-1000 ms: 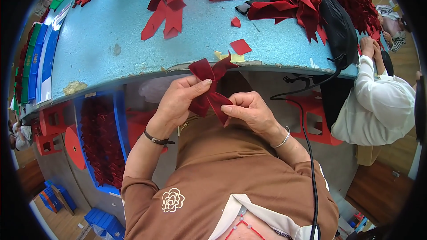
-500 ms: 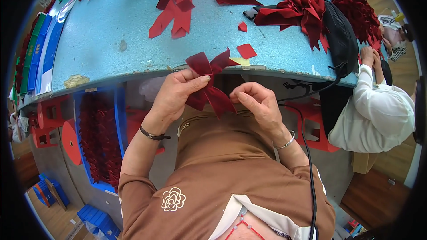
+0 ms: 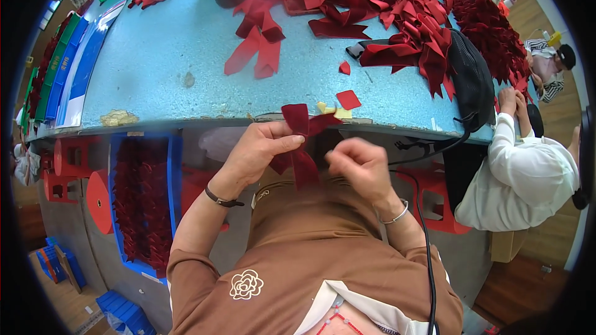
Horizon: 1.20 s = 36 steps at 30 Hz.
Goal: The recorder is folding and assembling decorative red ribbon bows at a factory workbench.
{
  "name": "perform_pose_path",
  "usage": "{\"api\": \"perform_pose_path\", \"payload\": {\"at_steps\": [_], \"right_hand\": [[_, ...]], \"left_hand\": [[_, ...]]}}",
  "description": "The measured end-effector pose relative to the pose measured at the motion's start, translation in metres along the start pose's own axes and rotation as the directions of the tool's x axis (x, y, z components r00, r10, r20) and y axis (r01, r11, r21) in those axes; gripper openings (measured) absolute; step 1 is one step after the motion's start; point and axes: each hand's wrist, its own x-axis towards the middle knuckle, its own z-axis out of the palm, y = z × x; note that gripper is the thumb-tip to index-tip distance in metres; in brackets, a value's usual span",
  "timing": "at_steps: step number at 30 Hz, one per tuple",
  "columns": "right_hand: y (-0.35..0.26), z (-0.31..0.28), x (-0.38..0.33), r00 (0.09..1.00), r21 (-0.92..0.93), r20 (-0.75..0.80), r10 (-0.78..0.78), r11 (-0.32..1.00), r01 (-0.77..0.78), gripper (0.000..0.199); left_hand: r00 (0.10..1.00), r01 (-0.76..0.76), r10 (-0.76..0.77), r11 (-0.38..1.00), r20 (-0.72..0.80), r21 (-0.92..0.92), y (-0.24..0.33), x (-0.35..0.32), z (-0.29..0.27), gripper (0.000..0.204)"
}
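Just in front of the table's near edge, my left hand [image 3: 264,151] pinches a dark red ribbon bow [image 3: 300,165] at its middle, between thumb and fingers. The bow's tails spread up, to the right and down. To the right of the bow, apart from it, is my right hand [image 3: 363,167]. Its fingers are curled in and closed, slightly smeared by motion; anything between them is too small to make out. Small yellow scraps [image 3: 335,111] and a red ribbon square [image 3: 348,99] lie on the table edge beyond the bow.
A heap of red ribbon bows [image 3: 397,12] covers the far right of the blue table [image 3: 161,56]. A black bag [image 3: 470,80] lies beside it. Below left stands a blue crate [image 3: 176,198] of red bows. A person in white [image 3: 528,167] works at the right.
My view has shifted, so the table sits lower in the picture. The bow has turned in my left hand. The right fingers have curled in more and moved.
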Motion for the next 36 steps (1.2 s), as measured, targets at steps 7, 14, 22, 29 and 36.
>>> {"api": "perform_pose_path", "payload": {"at_steps": [7,14,22,29,36], "right_hand": [[-0.033,-0.006,0.025,0.96,-0.221,-0.083,-0.266,0.945,0.243,0.024],[-0.02,-0.003,0.036,0.991,-0.112,0.082,-0.106,0.987,0.115,0.026],[-0.003,-0.014,0.04,0.972,0.057,0.103,-0.21,0.977,0.205,0.017],[0.007,-0.012,0.039,0.967,-0.099,-0.086,-0.238,0.968,0.23,0.008],[0.005,-0.04,0.045,0.977,0.158,-0.128,-0.171,0.969,0.19,0.009]], "left_hand": [[0.993,0.073,-0.076,0.997,0.092,0.035,0.002,-0.007,0.019,0.016],[0.987,0.104,-0.126,0.972,0.098,0.211,0.0,-0.006,0.025,0.013],[0.987,0.107,-0.139,0.942,0.082,0.317,0.003,0.002,0.032,0.012],[0.991,0.114,-0.129,0.942,0.025,0.315,-0.003,0.01,0.038,0.017],[0.997,0.077,-0.072,0.981,-0.033,0.178,0.002,0.018,0.025,0.009]]}}
